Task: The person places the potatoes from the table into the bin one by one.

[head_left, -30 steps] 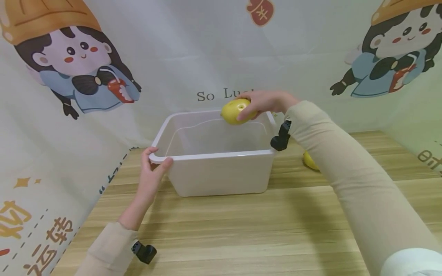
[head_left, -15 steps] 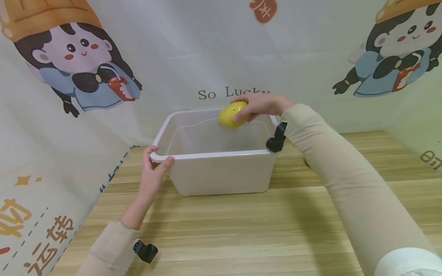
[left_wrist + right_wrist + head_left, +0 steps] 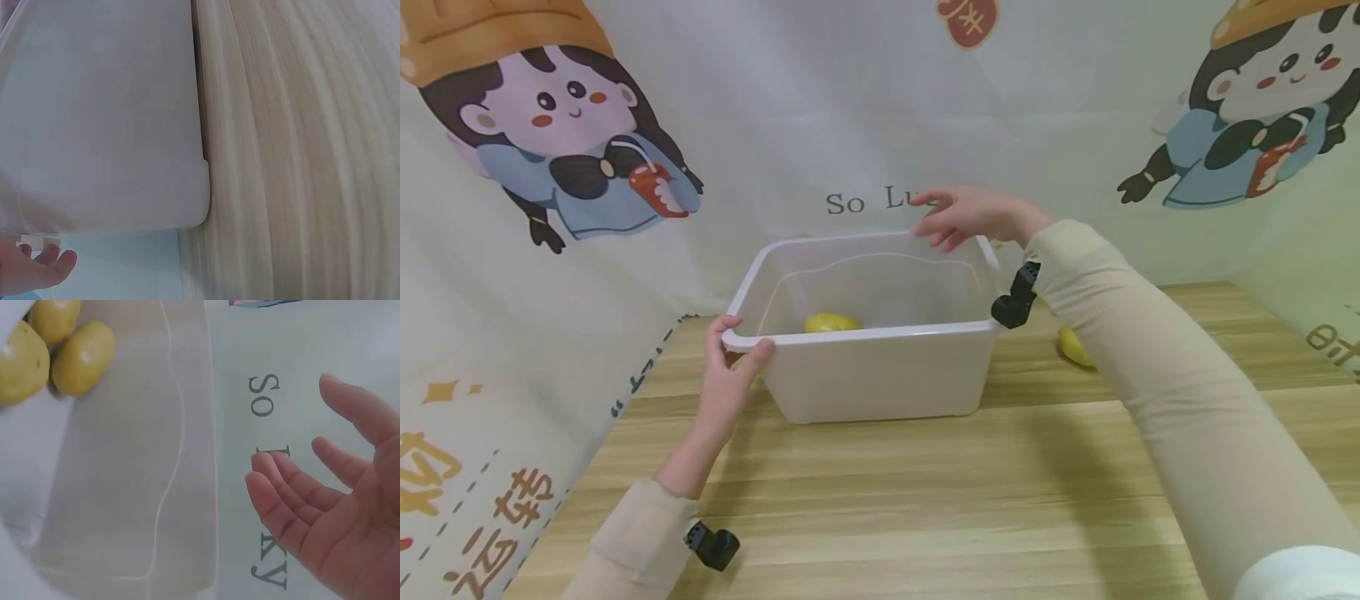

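A white plastic bin [image 3: 880, 375] stands on the wooden table. My left hand [image 3: 730, 379] grips its near left corner, thumb on the front rim and fingers around the side; curled fingertips [image 3: 59, 265] show beneath the corner in the left wrist view. Over the bin's back right rim, my right hand [image 3: 973, 217] hangs with loose, spread fingers and nothing in them. Inside the bin at the left, the top of a yellow lemon [image 3: 831, 322] shows above the front rim. The right wrist view reveals several lemons [image 3: 84, 359] bunched together there.
Another lemon [image 3: 1075, 348] lies on the table [image 3: 880, 500] right of the bin, partly covered by my right sleeve [image 3: 1165, 383]. A printed cloth backdrop [image 3: 812, 100] rises close behind the bin and along the left side.
My right hand has let go of the lemon it held over the bin and lifted slightly back to the right. A lemon now shows inside at the left. My left hand stays on the corner.
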Available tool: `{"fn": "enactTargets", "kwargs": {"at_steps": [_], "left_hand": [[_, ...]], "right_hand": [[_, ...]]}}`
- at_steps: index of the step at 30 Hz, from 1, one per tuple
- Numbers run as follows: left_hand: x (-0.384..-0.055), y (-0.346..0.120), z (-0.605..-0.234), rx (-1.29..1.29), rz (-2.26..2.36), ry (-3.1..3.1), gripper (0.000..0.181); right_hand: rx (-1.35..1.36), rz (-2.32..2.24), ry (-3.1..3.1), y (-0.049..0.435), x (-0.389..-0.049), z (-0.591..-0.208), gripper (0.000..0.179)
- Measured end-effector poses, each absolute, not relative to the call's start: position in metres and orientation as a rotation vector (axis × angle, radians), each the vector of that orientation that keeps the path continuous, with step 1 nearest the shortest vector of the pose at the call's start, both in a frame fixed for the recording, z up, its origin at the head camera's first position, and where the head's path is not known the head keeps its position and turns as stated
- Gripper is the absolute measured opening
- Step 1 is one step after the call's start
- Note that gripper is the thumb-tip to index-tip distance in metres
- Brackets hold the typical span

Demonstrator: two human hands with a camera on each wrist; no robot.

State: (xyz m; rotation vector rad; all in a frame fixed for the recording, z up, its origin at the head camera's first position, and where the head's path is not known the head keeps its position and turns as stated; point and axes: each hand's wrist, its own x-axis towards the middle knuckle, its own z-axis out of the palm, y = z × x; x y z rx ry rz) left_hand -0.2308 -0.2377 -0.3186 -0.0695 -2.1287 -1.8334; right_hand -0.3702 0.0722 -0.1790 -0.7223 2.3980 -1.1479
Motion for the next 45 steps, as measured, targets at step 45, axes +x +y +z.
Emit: {"fn": "enactTargets", "kwargs": {"at_steps": [45], "left_hand": [[-0.231, -0.237, -0.319, -0.056, -1.801, -2.153, 0.045]], "right_hand": [[-0.761, -1.208, 2.501, 0.173, -0.342, -0.218, 0.061]]}}
